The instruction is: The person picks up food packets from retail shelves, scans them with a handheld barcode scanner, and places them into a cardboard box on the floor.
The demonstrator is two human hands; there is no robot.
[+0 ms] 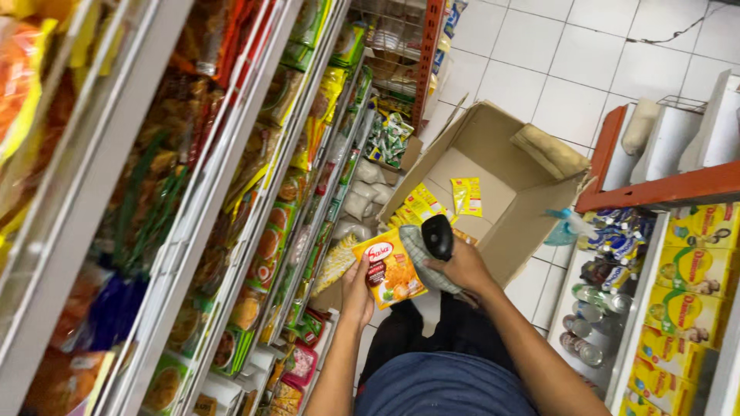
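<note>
Gripping: left hand point(357, 291) glossy flat packet point(391, 267), right hand point(462, 266) black scanner point(438, 236), checkered cloth point(420, 258).

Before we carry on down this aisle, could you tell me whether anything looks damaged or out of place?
The white tiled floor has a dark crack near the top right corner. An open cardboard box sits on the floor in the aisle, tilted, with loose yellow packets inside. Nothing looks spilled.

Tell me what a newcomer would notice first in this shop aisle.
At centre, the left hand holds a yellow packet, and the right hand holds a black scanner and a checked cloth above it. Behind them an open cardboard box stands on the white floor tiles, with packed shelves at left.
</note>
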